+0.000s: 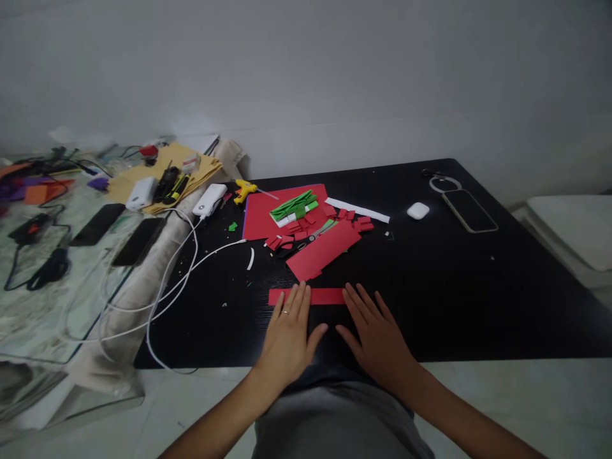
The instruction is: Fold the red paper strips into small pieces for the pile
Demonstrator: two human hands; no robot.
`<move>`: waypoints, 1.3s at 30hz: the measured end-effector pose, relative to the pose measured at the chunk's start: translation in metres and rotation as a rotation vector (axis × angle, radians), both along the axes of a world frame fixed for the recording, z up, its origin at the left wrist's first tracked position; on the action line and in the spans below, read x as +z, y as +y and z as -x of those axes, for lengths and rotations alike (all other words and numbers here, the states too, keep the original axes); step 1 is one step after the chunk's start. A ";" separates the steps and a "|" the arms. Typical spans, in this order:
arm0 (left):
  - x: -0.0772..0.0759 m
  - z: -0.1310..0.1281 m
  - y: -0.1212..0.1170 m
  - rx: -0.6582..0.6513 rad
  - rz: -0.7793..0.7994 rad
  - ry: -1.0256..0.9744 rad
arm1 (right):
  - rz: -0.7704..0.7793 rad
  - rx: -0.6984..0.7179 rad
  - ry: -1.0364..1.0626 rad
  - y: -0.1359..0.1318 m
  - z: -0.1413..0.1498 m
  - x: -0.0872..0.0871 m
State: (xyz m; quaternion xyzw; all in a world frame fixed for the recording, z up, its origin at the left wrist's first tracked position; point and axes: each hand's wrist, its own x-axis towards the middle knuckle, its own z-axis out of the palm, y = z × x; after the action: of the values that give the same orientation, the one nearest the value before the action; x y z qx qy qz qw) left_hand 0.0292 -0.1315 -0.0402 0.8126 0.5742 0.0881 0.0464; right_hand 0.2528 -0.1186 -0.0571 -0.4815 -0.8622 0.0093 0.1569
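Observation:
A narrow red paper strip (327, 296) lies flat on the black table in front of me. My left hand (290, 331) rests on its left part with outstretched fingers, a ring on one of them. On the strip's right end are the fingertips of my right hand (375, 328), which is also flat with its fingers extended. Just beyond the strip lies a wider red paper piece (322, 248), partly covering a pair of scissors (312, 238). Small red paper pieces (363, 224) are scattered around it.
Behind are a red sheet (261, 217), folded green paper (293, 204), a white strip (358, 210) and a yellow glue gun (245, 190). White cables (165, 299) cross the table's left side. At right lie a white case (417, 210) and a phone (469, 211).

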 end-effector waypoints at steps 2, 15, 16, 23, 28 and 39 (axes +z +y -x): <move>-0.001 0.017 -0.001 0.034 -0.021 0.017 | 0.003 -0.014 0.009 -0.001 -0.001 0.001; -0.003 0.042 -0.005 0.071 -0.054 0.047 | -0.003 -0.040 -0.011 -0.001 -0.008 0.004; -0.003 0.043 -0.006 0.072 -0.053 0.050 | -0.002 -0.040 -0.012 -0.001 -0.008 0.004; -0.005 0.056 -0.009 0.106 -0.051 0.068 | -0.007 -0.038 -0.019 -0.001 -0.008 0.005; -0.007 0.056 -0.010 0.121 -0.065 0.058 | -0.007 -0.034 0.001 0.003 -0.009 0.006; -0.006 0.054 -0.011 0.124 -0.059 0.042 | 0.012 -0.034 0.066 0.013 0.003 0.013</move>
State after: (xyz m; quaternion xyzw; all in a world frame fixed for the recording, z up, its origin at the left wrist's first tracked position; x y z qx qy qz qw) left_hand -0.0248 -0.1424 -0.0459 0.7782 0.6215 0.0906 0.0047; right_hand 0.2501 -0.1059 -0.0440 -0.4964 -0.8482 0.0278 0.1825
